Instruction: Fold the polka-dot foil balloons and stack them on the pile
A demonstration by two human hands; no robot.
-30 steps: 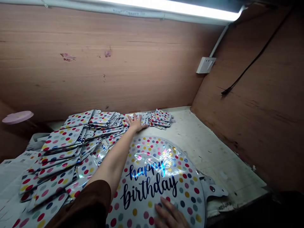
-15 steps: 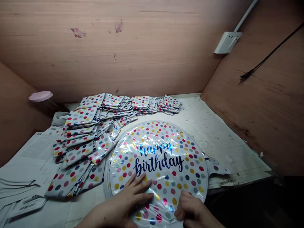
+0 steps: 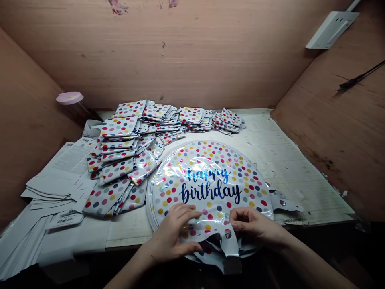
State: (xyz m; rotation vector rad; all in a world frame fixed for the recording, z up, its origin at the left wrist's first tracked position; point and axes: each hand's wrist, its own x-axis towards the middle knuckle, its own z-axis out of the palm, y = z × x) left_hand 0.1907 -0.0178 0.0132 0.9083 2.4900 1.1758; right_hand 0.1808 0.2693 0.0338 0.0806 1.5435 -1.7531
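A round, flat foil balloon (image 3: pixel 210 192) with coloured dots and "happy birthday" lettering lies on top of others at the table's front edge. My left hand (image 3: pixel 177 228) rests on its lower left part, fingers apart and the thumb near the edge. At the lower right, my right hand (image 3: pixel 248 222) has thumb and fingertips pinched at the balloon's lifted lower edge, beside a silver tail (image 3: pixel 230 245) with a hole. Another tail (image 3: pixel 284 200) sticks out at the right of the stack.
Folded dotted balloons (image 3: pixel 117 128) are piled at the left and along the back. White papers and cards (image 3: pixel 51 180) lie at the far left, near a pink-lidded cup (image 3: pixel 69 98). Wooden panels (image 3: pixel 180 60) enclose the table (image 3: pixel 300 172); a white socket (image 3: pixel 332 30) is at upper right.
The balloon's lower edge and tail are now lifted and bent up. My right hand has moved up to that edge. The view has shifted, so the scene sits further right and higher.
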